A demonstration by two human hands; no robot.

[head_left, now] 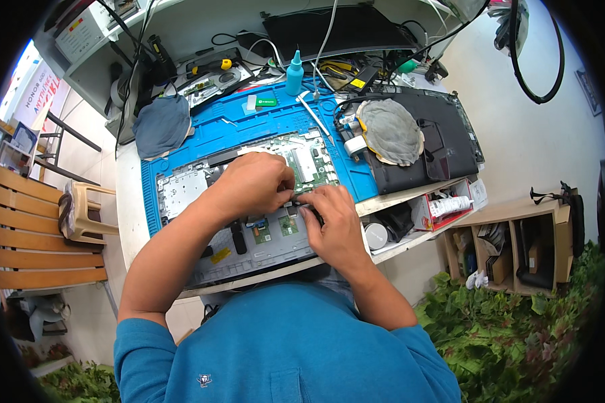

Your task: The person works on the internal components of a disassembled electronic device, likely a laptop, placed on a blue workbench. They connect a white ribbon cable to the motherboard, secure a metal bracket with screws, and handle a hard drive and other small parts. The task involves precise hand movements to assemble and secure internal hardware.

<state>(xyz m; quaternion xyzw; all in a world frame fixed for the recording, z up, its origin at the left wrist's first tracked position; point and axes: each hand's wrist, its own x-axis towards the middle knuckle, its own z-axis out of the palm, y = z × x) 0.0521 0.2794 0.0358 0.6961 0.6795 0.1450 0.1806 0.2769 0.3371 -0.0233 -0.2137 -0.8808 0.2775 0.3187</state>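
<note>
An opened laptop base (pixel 249 258) lies on a blue repair mat (pixel 208 131), with its green circuit board (pixel 323 171) exposed. Over the middle of it, my left hand (pixel 255 181) is closed, fingers curled down in a pinch near the board's front edge. Right beside it, my right hand (pixel 336 225) is closed too, thumb and index finger brought together at the same spot. Whatever small part sits between the fingertips is too hidden to name. A white memory-like module (pixel 304 164) shows on the board beyond my hands.
A teal dropper bottle (pixel 294 74) stands behind the mat, with white tweezers (pixel 316 117) nearby. Grey cloth pads lie left (pixel 163 126) and right (pixel 391 131), the right one on a black laptop (pixel 444 138). Tools and cables crowd the back. An open red box (pixel 444 208) sits below right.
</note>
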